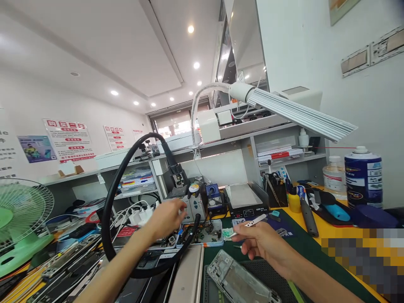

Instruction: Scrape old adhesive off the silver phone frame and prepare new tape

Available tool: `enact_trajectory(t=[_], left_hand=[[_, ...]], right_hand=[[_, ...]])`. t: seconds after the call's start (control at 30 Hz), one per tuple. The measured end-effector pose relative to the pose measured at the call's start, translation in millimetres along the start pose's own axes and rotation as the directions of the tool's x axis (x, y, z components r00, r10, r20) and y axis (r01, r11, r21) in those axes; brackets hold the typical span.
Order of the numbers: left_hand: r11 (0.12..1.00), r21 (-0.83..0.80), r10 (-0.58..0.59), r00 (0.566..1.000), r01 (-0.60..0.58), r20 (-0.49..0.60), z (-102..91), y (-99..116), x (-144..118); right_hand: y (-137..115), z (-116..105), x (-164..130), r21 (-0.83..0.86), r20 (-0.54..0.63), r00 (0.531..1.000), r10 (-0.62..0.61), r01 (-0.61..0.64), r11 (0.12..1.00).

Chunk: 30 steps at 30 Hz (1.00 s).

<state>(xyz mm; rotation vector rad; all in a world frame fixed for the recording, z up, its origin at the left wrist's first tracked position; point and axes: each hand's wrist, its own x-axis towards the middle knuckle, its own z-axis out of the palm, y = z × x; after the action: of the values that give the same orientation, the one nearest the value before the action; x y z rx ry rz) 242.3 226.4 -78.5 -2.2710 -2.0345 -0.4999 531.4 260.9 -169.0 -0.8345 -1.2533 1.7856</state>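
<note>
Here, nearest, a silver-grey rectangular phone frame (232, 273) lies aslant on a dark perforated pad (263, 269), its far end near the pad's far-left corner. Beyond, the right hand (261, 242) pinches slim silver metal tweezers (256, 220). Farther off, the left hand (168, 216) nears a grey boxy appliance (196, 207), fingers bent; whether gripping, I cannot tell.

Left forearm (126, 256) is slanting way out front, bare, with the left hand (168, 216) hanging palm down and its fingers bending a bit. Right forearm (315, 277), bare too, is angling inward, and the right hand (260, 242) is basically pinching, lower fingers loosely curling.
</note>
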Motion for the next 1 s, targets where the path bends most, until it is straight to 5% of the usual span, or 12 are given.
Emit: enact_trajectory(t=[0.17, 0.3, 0.63, 1.0], left_hand=[[0.931, 0.088, -0.357, 0.934, 0.355, 0.006, -34.1, -69.7, 57.9], [0.858, 0.08, -0.513, 0.853, 0.507, 0.097, -36.4, -96.4, 77.0], [0.845, 0.061, -0.53, 0.818, 0.531, 0.225, -18.2, -97.1, 95.4], [0.828, 0.104, -0.559, 0.793, 0.552, 0.242, -15.8, -100.4, 101.5]], right_hand=[[-0.4, -1.3, 1.7, -0.012, -0.02, 0.999, 0.039, -0.039, 0.999], [-3.8, -1.5, 4.5, -0.01, -0.041, 0.998, 0.048, -0.049, 0.999], [-1.9, -3.8, 15.7, 0.016, -0.098, 0.993, 0.06, -0.059, 0.998], [-2.6, -5.4, 11.1, 0.011, -0.092, 0.994, 0.06, -0.059, 0.998]])
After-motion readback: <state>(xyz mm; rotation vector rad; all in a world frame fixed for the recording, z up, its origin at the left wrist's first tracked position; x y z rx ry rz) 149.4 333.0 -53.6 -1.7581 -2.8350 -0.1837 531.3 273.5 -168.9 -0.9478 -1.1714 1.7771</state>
